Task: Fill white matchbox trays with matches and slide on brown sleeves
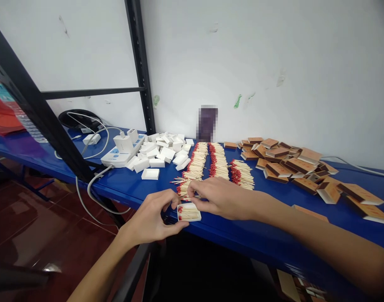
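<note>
White tray [192, 219], lower centre: my half-curled left hand [152, 216] holds its edges; my right hand [220, 198], nearly pinched by the matches [196, 165], hides its catch. Filling, I judge; next calls for parallel laying.

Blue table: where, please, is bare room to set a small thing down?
Bare patches: between the short match row and the matchboxes; also before the power strip, left of the lone tray. Crowded: the tray heap, the long match rows, the matchboxes themselves, and the front middle, where the left hand and right hand are.
</note>
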`<action>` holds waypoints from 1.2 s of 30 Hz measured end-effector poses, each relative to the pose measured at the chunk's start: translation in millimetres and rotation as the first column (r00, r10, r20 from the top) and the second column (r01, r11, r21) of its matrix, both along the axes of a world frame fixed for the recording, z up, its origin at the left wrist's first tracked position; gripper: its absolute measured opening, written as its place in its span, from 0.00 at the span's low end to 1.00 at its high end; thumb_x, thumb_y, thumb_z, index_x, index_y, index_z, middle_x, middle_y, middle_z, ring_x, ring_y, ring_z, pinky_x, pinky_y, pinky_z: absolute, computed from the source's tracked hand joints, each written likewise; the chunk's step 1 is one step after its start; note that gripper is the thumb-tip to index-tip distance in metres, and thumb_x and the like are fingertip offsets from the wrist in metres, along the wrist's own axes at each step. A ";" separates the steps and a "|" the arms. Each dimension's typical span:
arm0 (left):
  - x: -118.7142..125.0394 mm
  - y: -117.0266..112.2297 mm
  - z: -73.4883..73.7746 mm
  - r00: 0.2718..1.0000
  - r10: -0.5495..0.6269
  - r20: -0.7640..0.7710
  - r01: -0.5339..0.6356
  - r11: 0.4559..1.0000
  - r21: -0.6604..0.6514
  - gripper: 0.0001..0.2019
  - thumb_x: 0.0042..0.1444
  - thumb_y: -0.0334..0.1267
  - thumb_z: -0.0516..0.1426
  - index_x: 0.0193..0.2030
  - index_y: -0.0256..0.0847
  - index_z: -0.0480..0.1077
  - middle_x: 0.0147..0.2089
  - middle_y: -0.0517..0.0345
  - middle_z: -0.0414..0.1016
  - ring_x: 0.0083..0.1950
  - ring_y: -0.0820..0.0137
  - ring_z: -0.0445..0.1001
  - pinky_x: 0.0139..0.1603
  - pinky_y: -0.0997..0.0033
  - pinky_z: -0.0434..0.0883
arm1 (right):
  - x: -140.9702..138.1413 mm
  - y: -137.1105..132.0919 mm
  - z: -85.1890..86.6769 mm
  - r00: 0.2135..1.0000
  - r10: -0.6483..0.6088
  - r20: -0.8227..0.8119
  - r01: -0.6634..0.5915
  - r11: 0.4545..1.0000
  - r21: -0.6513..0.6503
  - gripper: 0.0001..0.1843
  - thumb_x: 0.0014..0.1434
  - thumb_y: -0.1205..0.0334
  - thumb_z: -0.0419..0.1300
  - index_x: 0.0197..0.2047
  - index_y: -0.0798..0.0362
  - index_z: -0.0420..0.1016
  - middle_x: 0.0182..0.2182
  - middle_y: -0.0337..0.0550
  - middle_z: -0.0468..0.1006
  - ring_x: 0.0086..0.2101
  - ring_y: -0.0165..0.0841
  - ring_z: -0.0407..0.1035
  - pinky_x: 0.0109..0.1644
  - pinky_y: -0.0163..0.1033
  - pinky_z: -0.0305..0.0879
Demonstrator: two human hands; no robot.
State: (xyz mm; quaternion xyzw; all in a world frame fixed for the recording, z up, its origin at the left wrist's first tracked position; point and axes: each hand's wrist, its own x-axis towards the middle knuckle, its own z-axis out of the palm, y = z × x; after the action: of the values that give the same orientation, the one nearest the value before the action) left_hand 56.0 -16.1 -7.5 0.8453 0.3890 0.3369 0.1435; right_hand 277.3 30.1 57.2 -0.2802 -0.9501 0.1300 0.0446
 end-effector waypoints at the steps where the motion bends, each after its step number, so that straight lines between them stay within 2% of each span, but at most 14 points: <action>1: 0.2 0.5 -0.5 1.000 0.013 -0.004 -0.013 1.000 0.003 0.15 0.53 0.41 0.63 0.33 0.42 0.59 0.31 0.64 0.64 0.29 0.74 0.57 0.30 0.74 0.59 | -0.7 -0.9 -0.3 1.000 0.008 -0.008 -0.008 1.000 -0.014 0.06 0.67 0.62 0.51 0.40 0.53 0.67 0.30 0.40 0.75 0.29 0.31 0.66 0.31 0.35 0.53; 4: 0.3 1.6 -1.7 0.999 0.036 -0.017 -0.036 0.999 0.015 0.15 0.53 0.42 0.63 0.34 0.43 0.59 0.30 0.66 0.61 0.28 0.74 0.57 0.29 0.74 0.58 | -4.0 -4.4 -2.5 1.000 0.007 -0.001 -0.007 0.999 -0.038 0.05 0.66 0.63 0.53 0.39 0.53 0.68 0.30 0.40 0.76 0.29 0.32 0.66 0.31 0.35 0.53; 8: -0.2 1.4 -2.4 0.998 0.058 -0.030 -0.058 0.998 0.015 0.15 0.54 0.43 0.64 0.37 0.42 0.61 0.30 0.66 0.62 0.28 0.74 0.57 0.29 0.74 0.58 | -8.0 -9.6 -3.8 1.000 0.000 0.003 0.000 0.998 -0.060 0.05 0.63 0.62 0.56 0.37 0.53 0.69 0.30 0.40 0.76 0.28 0.31 0.67 0.30 0.34 0.52; 17: 0.5 1.4 -1.1 0.999 0.029 -0.036 -0.028 0.999 0.040 0.13 0.55 0.41 0.64 0.41 0.42 0.66 0.30 0.66 0.65 0.28 0.74 0.59 0.30 0.74 0.59 | -9.0 -11.9 -6.6 1.000 -0.008 0.010 0.008 1.000 -0.015 0.07 0.63 0.59 0.57 0.37 0.54 0.71 0.29 0.41 0.77 0.28 0.33 0.69 0.30 0.35 0.53; 25: 0.1 2.0 -0.5 1.000 -0.003 -0.021 0.004 0.999 0.049 0.12 0.55 0.40 0.64 0.41 0.42 0.67 0.32 0.65 0.67 0.29 0.74 0.59 0.30 0.75 0.59 | -10.4 -13.9 -8.0 0.996 -0.065 -0.067 0.061 0.997 -0.049 0.05 0.62 0.63 0.56 0.37 0.54 0.71 0.28 0.39 0.76 0.27 0.30 0.66 0.30 0.35 0.51; 31: -0.3 0.3 0.3 1.000 -0.004 -0.009 0.005 0.998 0.055 0.13 0.54 0.39 0.65 0.41 0.41 0.68 0.31 0.65 0.67 0.29 0.75 0.59 0.30 0.75 0.59 | 0.0 -9.9 -13.8 0.991 -0.021 -0.130 0.021 1.000 0.005 0.03 0.61 0.65 0.56 0.34 0.53 0.70 0.24 0.35 0.70 0.26 0.28 0.60 0.30 0.34 0.49; 36: -2.3 1.0 -0.7 0.996 -0.077 0.047 0.075 0.996 0.041 0.13 0.55 0.37 0.65 0.46 0.41 0.70 0.40 0.59 0.72 0.32 0.74 0.63 0.32 0.74 0.63 | 4.8 -6.5 -13.7 0.988 -0.093 -0.125 0.100 0.994 0.051 0.03 0.61 0.68 0.55 0.35 0.53 0.69 0.27 0.37 0.72 0.27 0.28 0.61 0.31 0.35 0.49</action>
State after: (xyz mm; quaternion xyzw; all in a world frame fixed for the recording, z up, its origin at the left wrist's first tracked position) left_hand 53.7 -15.1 -8.2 0.8536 0.3464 0.3594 0.1488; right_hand 282.1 23.6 43.5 -0.3161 -0.9341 0.1174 0.1170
